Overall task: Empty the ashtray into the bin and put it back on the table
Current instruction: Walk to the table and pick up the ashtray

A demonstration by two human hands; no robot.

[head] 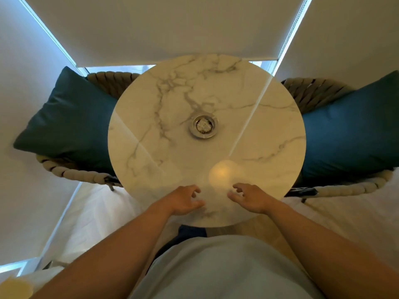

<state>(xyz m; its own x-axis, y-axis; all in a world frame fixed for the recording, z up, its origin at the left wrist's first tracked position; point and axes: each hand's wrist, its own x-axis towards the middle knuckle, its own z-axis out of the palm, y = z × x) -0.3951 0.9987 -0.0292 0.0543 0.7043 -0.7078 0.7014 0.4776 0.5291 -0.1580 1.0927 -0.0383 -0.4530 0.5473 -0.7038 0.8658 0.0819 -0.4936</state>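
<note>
Fingers (195, 188) of both hands are loosely spread and hold nothing, hovering over the near edge of the surface (151, 117), probably ready to reach for the one ashtray (204, 126), which sits full near the centre, well apart from them; two chairs with two blue cushions (71, 119) flank it; no bin is visible

Round white marble table (151, 126) hides both woven rope chairs' seats; the pale yellow object (13, 287) at bottom left is cropped and unidentifiable.
</note>
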